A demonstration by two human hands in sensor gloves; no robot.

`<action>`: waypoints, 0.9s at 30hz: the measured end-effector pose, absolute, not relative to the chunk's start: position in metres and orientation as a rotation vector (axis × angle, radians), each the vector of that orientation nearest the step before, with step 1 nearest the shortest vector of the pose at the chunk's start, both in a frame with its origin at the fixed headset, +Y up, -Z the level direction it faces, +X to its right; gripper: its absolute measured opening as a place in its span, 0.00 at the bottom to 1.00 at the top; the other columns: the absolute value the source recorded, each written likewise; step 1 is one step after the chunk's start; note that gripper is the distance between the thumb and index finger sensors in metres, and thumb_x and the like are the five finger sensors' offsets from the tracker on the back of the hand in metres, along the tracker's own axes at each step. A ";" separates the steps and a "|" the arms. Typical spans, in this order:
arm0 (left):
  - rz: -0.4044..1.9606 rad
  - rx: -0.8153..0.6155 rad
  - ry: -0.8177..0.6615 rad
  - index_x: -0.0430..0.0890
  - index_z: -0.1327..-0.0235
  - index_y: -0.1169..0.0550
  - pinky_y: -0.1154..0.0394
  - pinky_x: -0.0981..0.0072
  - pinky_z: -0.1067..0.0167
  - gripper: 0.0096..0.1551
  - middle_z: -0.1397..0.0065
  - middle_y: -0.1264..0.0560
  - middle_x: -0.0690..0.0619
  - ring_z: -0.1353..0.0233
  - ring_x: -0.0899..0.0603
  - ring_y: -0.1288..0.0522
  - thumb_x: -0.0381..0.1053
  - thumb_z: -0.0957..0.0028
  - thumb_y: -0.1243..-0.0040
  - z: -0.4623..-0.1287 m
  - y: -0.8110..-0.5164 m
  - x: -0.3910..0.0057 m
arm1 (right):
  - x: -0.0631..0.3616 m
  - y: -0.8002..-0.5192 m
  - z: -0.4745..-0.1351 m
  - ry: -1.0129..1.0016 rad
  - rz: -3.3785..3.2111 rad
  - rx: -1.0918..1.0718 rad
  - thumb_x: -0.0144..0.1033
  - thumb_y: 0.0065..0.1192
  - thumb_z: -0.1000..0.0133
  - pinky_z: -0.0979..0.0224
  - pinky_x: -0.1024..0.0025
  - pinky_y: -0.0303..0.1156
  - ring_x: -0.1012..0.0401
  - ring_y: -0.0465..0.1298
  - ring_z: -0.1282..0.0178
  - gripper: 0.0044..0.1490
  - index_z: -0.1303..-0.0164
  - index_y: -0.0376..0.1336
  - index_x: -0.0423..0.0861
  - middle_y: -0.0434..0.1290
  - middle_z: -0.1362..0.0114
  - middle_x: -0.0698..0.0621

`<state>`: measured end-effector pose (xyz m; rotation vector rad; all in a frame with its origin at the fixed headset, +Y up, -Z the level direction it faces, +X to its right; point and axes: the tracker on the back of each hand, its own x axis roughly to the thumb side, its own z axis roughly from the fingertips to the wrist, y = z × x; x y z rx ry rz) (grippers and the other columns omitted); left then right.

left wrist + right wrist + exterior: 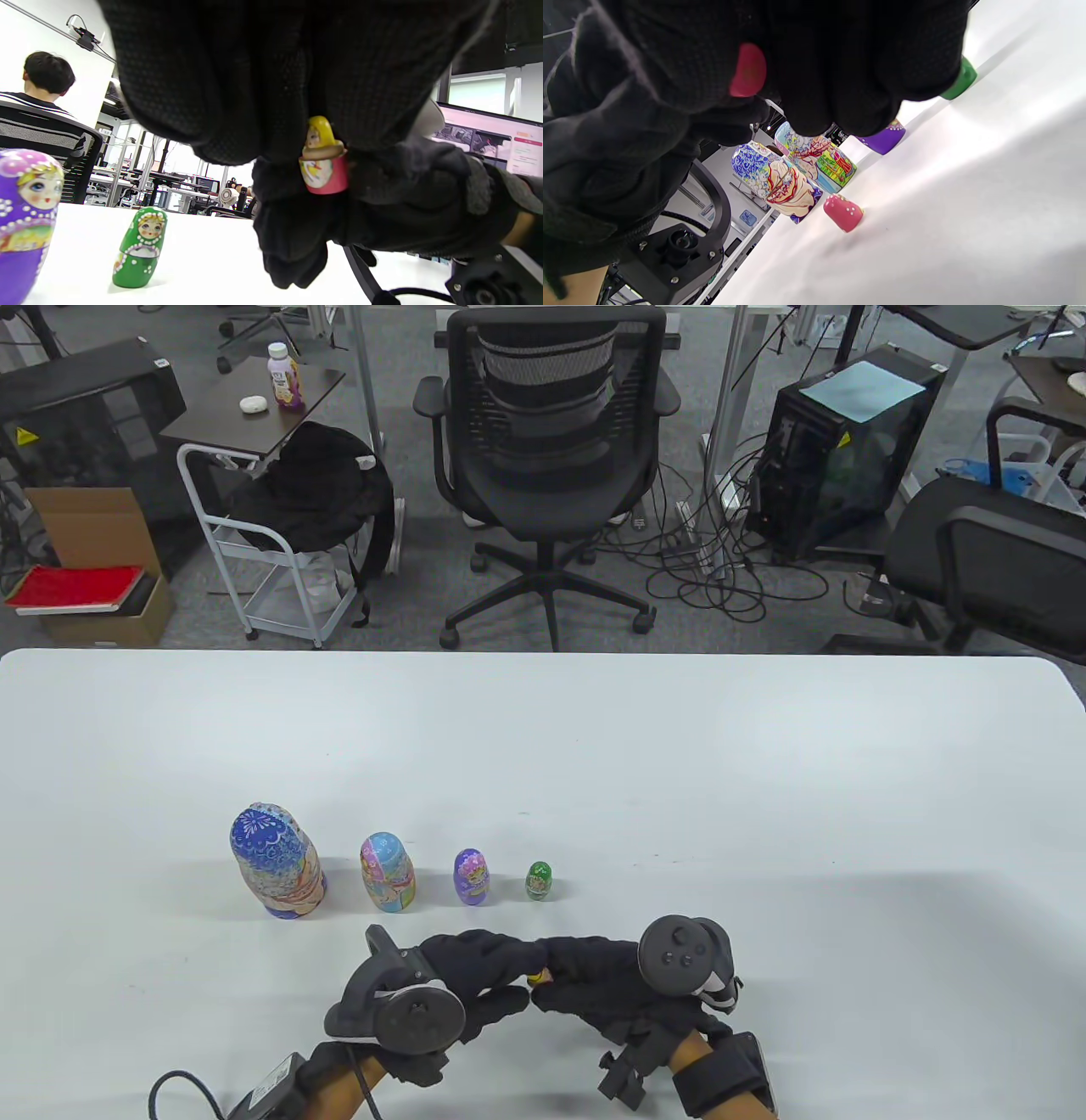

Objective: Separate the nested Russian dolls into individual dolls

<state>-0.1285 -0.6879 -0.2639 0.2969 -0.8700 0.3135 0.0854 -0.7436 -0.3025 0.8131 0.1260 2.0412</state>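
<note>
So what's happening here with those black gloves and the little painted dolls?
A person wearing sensor gloves is taking apart a set of nesting dolls. Four dolls already stand in a row on the white table: the blue doll, the light blue doll, the purple doll and the green doll. The left hand and right hand meet in front of them, holding a pink bottom half with a tiny yellow doll sitting in it. A pink top half lies on the table.

Glossy painted dolls (278, 862); matt table (764, 780)
</note>
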 end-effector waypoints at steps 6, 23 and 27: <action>0.324 0.292 -0.872 0.52 0.40 0.19 0.14 0.62 0.49 0.24 0.43 0.14 0.52 0.45 0.46 0.12 0.55 0.49 0.28 -0.264 -0.688 -0.125 | 0.084 -0.744 -0.302 0.139 2.059 0.834 0.45 0.74 0.53 0.41 0.51 0.78 0.44 0.82 0.44 0.39 0.37 0.70 0.35 0.83 0.42 0.37; 0.439 0.298 -0.826 0.53 0.47 0.16 0.12 0.64 0.51 0.20 0.47 0.13 0.54 0.49 0.48 0.11 0.57 0.50 0.25 -0.270 -0.677 -0.137 | 0.085 -0.743 -0.302 0.132 2.087 0.849 0.45 0.74 0.53 0.41 0.51 0.78 0.44 0.82 0.44 0.38 0.37 0.70 0.36 0.83 0.42 0.37; 0.426 0.326 -0.797 0.53 0.47 0.16 0.13 0.63 0.51 0.20 0.47 0.13 0.54 0.49 0.47 0.11 0.57 0.50 0.25 -0.274 -0.671 -0.144 | 0.091 -0.739 -0.304 0.096 2.094 0.821 0.45 0.74 0.53 0.41 0.51 0.78 0.44 0.82 0.44 0.38 0.37 0.70 0.36 0.83 0.42 0.37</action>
